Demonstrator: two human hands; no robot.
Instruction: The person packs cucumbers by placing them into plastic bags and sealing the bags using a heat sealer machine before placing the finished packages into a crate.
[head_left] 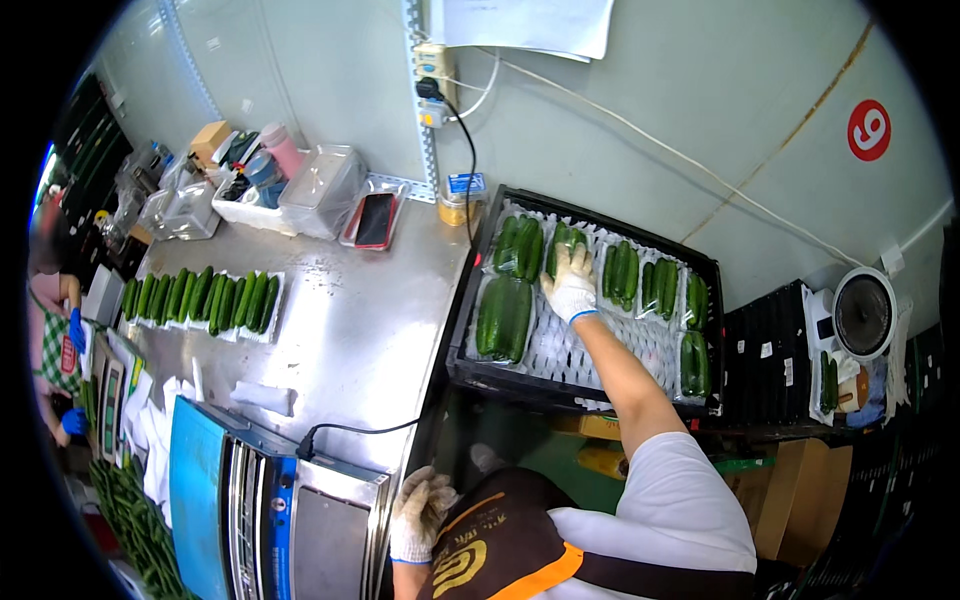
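The right gloved hand (572,285) hides much of one cucumber pack (569,237), so I can't make out how firmly its fingers hold it. Nor can I tell whether the left gloved hand (423,508) touches the wrapping machine (335,545), whose near end is cut off below. Across the counter, the co-worker (57,345) is blurred, and the scale display (111,388) is too small to read.

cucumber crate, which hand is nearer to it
Right. The right hand is in the crate, on a pack; the left hand is outside, beside the machine.
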